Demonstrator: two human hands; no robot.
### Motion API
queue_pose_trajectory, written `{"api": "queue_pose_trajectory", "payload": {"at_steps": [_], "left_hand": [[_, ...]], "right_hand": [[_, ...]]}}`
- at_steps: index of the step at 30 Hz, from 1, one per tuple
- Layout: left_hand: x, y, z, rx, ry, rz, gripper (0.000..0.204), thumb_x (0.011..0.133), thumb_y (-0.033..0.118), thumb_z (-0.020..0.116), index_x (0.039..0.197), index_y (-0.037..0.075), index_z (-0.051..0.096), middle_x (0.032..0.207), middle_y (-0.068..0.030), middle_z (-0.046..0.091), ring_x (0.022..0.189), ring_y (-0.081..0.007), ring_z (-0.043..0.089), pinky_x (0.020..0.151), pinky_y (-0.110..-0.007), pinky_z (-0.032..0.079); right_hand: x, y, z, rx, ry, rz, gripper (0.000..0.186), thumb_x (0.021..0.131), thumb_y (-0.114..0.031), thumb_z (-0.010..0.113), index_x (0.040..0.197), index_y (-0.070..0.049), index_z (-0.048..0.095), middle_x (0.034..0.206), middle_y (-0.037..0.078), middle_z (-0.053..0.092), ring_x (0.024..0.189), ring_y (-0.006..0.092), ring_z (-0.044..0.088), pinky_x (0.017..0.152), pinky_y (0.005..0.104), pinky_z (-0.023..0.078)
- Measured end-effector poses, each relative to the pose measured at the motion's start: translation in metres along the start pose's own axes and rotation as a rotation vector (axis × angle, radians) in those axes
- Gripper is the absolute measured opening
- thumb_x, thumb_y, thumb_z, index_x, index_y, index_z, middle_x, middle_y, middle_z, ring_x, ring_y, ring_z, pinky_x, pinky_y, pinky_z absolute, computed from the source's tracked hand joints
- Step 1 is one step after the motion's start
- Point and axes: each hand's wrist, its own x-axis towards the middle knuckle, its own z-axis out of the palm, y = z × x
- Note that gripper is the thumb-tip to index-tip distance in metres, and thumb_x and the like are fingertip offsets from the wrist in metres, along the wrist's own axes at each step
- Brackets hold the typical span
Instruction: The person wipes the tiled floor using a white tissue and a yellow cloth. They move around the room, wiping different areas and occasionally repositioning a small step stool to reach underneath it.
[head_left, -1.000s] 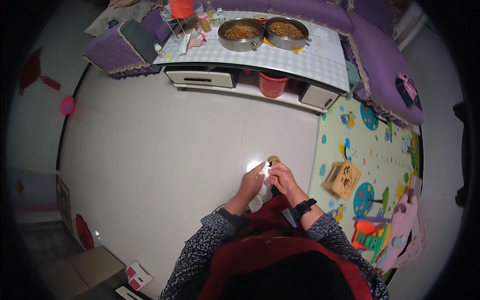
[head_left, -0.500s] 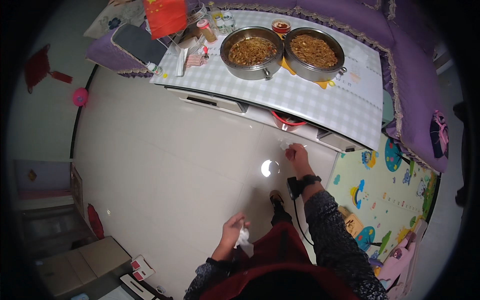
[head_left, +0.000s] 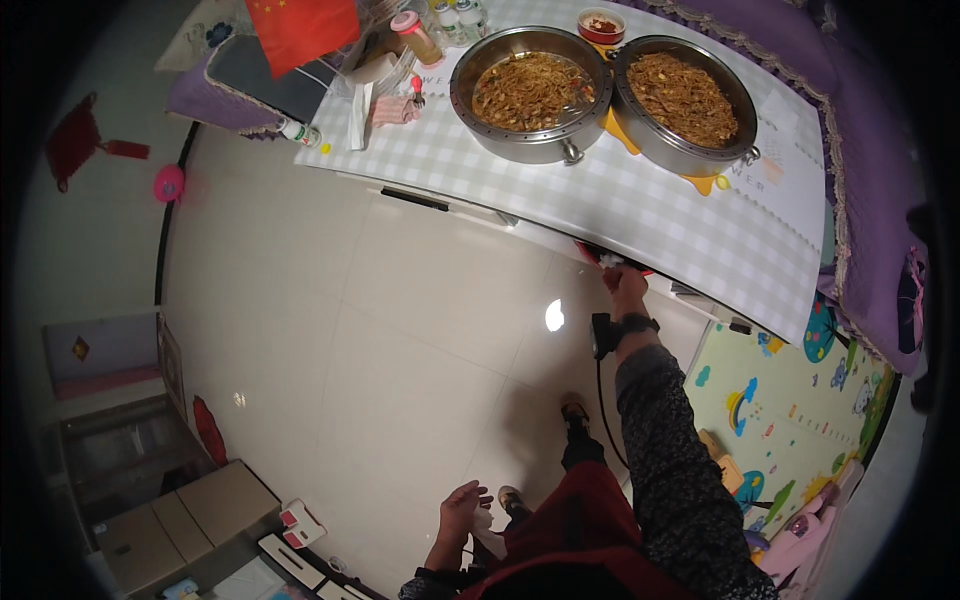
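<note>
My right hand (head_left: 626, 287) reaches out to the low table's front edge, its fingers closed round a small crumpled white tissue (head_left: 609, 261). That tissue is at the red tub (head_left: 587, 253) on the shelf under the tabletop. The tub is mostly hidden by the table edge and my hand. Low in the view, my left hand (head_left: 462, 508) is half curled round another white tissue (head_left: 484, 527), which hangs down beside my red apron (head_left: 570, 515). A dark camera-like device (head_left: 604, 335) is strapped to my right wrist, with a cable running down from it.
On the checked table (head_left: 430, 150) stand two round metal pans (head_left: 530, 145) (head_left: 680, 155) of noodles, a small red-rimmed bowl (head_left: 601, 26), a jar (head_left: 416, 38) and a pink cloth (head_left: 394, 110). Purple sofas border it. A patterned play mat (head_left: 770, 390) lies at right.
I have come closer to the table. My right hand has moved forward with its tissue to the red tub under the edge. The left hand still holds its tissue, lower in view.
</note>
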Motion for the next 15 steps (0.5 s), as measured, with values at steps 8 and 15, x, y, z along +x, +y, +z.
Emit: {"api": "queue_pose_trajectory", "payload": {"at_steps": [8, 15], "left_hand": [[0.008, 0.007, 0.008, 0.002, 0.01, -0.061, 0.026, 0.087, 0.002, 0.046, 0.112, -0.004, 0.052, 0.102, -0.016, 0.06, 0.087, -0.027, 0.062, 0.073, -0.034, 0.052], [0.011, 0.012, 0.01, -0.027, 0.002, -0.072, 0.026, 0.088, 0.002, 0.046, 0.112, -0.005, 0.052, 0.101, -0.016, 0.06, 0.087, -0.0265, 0.062, 0.073, -0.034, 0.052]], "right_hand": [[-0.016, -0.01, 0.036, 0.068, 0.141, -0.097, 0.024, 0.074, 0.009, 0.042, 0.095, 0.002, 0.052, 0.085, 0.014, 0.056, 0.063, 0.0273, 0.061, 0.052, 0.0355, 0.055], [-0.014, -0.009, 0.024, -0.003, 0.006, -0.129, 0.025, 0.078, 0.006, 0.041, 0.101, 0.001, 0.05, 0.093, 0.015, 0.057, 0.076, 0.0251, 0.063, 0.056, 0.0336, 0.056]]}}
